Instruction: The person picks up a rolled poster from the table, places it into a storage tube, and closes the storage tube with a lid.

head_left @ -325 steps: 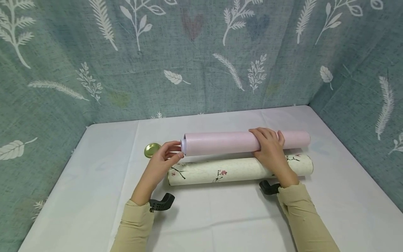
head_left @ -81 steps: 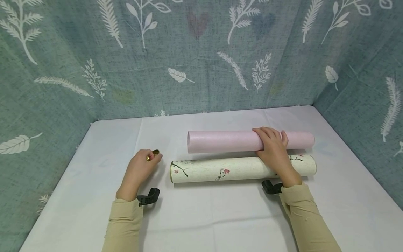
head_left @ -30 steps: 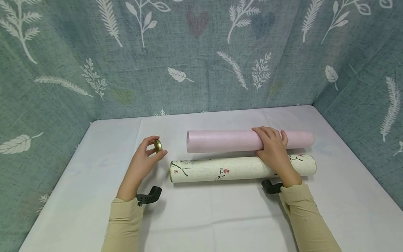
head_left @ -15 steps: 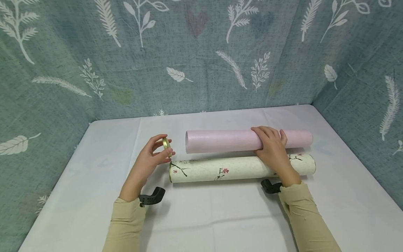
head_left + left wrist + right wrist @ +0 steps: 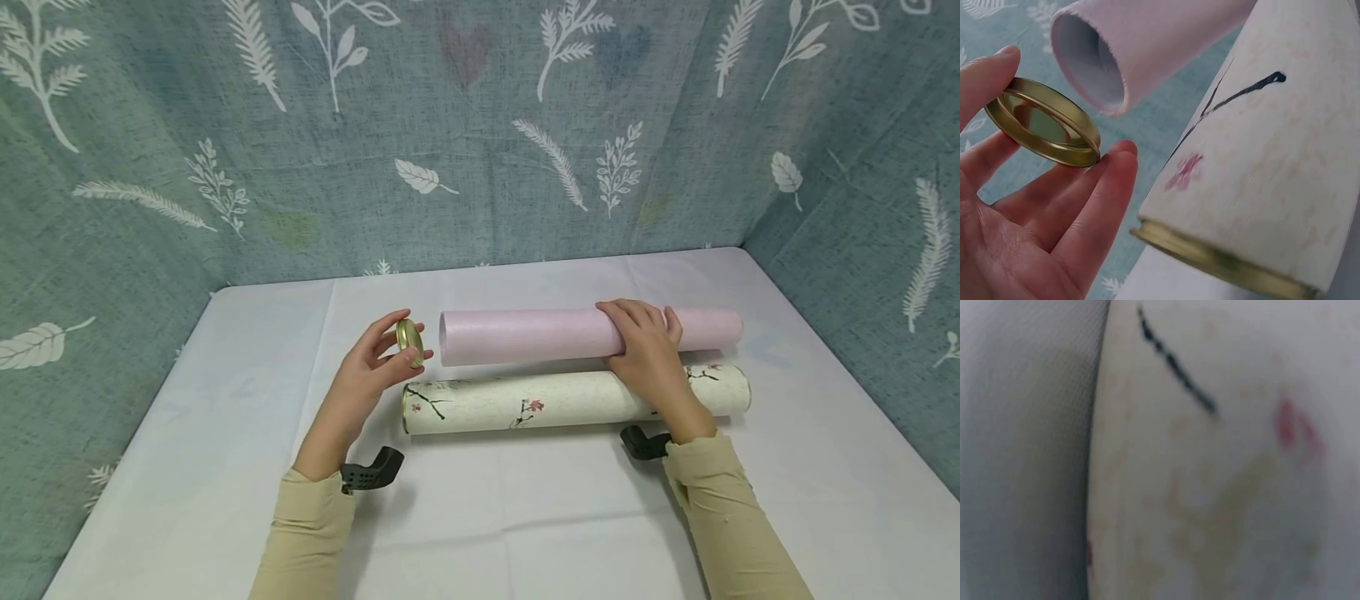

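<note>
My left hand [image 5: 360, 379] holds a round gold metal lid [image 5: 410, 342] between thumb and fingers, tipped on edge. The lid is just left of the open end of a pink cardboard tube [image 5: 525, 336], with a small gap between them. In the left wrist view, the lid [image 5: 1022, 128] shows its rim and hollow side, and the pink tube's [image 5: 1166, 50] hollow mouth has something whitish inside. My right hand [image 5: 648, 358] grips the pink tube from above, right of its middle. The right wrist view shows mostly a blurred cream tube [image 5: 1210, 487]; the right hand is outside it.
In front of the pink tube lies the cream tube [image 5: 480, 407] with plum-blossom branches and a gold-rimmed end. Both rest on a white-covered table [image 5: 480, 517]. Leaf-patterned green-blue cloth [image 5: 480, 167] hangs behind and at both sides.
Earliest, the lid lay on the table while the left hand touched a white roll protruding from the pink tube. Since then the left hand has picked up the lid and brought it rightward, near the tube's mouth.
</note>
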A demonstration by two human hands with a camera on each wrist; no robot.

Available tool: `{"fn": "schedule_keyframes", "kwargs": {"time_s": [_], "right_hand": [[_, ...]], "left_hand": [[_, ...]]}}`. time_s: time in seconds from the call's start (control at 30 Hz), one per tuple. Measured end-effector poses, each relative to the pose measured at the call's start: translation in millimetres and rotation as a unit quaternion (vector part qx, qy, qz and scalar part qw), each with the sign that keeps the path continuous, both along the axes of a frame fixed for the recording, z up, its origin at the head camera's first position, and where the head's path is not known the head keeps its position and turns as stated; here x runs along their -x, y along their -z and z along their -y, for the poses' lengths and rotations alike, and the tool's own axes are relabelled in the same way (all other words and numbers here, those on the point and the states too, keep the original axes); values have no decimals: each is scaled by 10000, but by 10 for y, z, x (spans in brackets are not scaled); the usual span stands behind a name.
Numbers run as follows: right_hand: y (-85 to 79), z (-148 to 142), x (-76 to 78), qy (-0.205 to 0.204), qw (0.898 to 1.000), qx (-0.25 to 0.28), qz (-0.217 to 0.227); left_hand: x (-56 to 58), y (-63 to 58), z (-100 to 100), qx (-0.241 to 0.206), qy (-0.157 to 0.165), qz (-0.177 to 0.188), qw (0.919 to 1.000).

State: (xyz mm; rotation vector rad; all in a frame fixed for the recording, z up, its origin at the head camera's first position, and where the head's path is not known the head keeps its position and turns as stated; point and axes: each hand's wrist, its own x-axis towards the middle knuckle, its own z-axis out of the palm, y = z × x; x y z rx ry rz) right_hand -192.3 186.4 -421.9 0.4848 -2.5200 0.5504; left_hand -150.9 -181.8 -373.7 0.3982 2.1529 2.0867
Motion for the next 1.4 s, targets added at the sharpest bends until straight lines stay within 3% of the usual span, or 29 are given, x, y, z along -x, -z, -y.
{"fn": "schedule_keyframes", "kwargs": {"time_s": [0.2,0.8,1.1,1.33,1.4], "right_hand": [[-8,2,-1,-38,10000,33,-9],[-6,6,3,-58,9999,-33,92],[-15,10,-8,-96,9999,-53,31],[-13,8,-2,-161,9999,-40,-33],[-10,8,1,-160,9999,-54,-33]], "left_hand": [[3,-2,-87,218,57,-17,9997],[-42,-59,-235,977,-244,-184,9947],[-61,-76,-271,1112,-263,-222,9932],[48,98,-233,1495,-257,-95,9884],[43,92,-235,1540,-225,-118,9878]]}}
